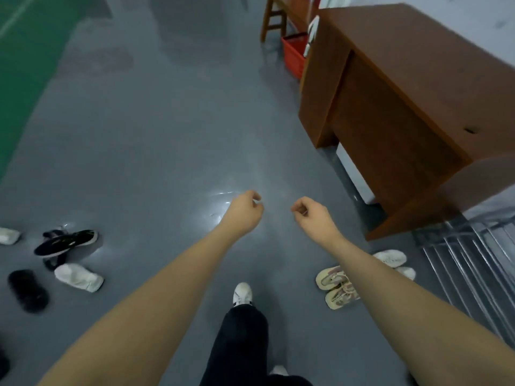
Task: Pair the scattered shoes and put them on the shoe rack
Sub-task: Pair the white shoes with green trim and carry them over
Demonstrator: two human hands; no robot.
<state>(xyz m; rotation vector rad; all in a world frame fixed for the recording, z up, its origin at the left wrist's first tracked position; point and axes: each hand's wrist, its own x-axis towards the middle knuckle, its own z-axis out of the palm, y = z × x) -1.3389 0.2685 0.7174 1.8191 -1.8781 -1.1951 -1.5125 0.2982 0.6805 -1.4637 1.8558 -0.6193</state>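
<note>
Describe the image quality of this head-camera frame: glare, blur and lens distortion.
Head view: a bright patch of glare sits on the grey floor just left of the left hand; the wide-angle lens bends the brown desk and the metal rack outward; the black shoe and the fuzzy black slipper at the left edge look soft and smeared.

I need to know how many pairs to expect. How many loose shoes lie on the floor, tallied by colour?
Black: 3, a sneaker, one mostly hidden under it and a slipper
White: 4
Beige: 2
Total: 9
</note>
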